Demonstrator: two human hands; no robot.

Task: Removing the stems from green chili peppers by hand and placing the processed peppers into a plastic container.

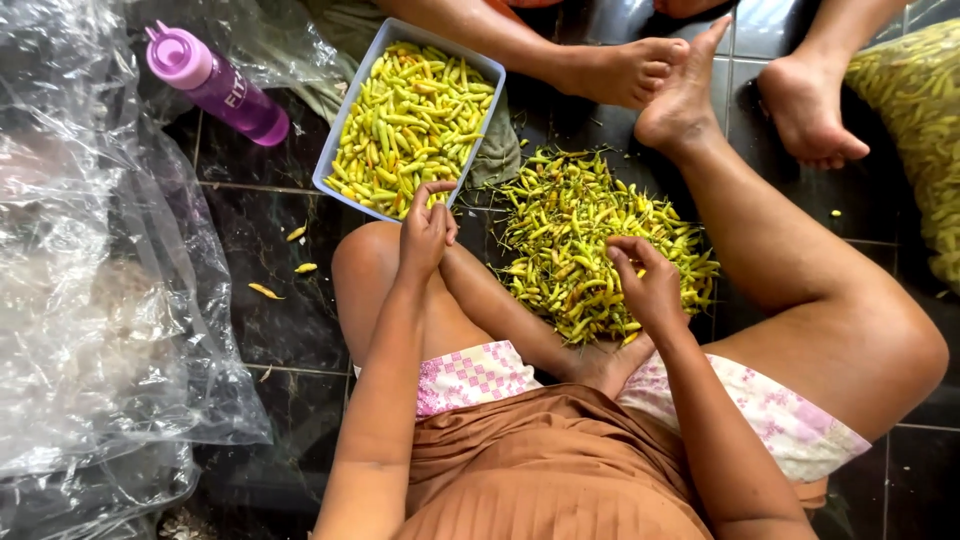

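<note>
Dark marbled floor tiles (270,320), person sat cross-legged on them, brown pleated skirt, pink-patterned shorts. Loose pile of yellow-green chili peppers (590,240) lay on the floor between the knees. Grey rectangular tray (395,35) of chilies sat just beyond the left knee, tilted, nearly full. Left hand (425,225) hovered at the tray's near edge, fingers pinched around a single chili. Right hand (645,285) rested over the near side of the pile, fingers curled on a chili; grip detail partly hidden. A few stray chilies (280,265) lay on the tiles left of the knee. Purple water bottle (215,82) lay on its side near the tray's far-left corner. Crumpled clear plastic sheeting (90,280) covered the left side. Another person's bare feet (690,90) were beyond the pile. Bag of chilies (915,130) at far right.
</note>
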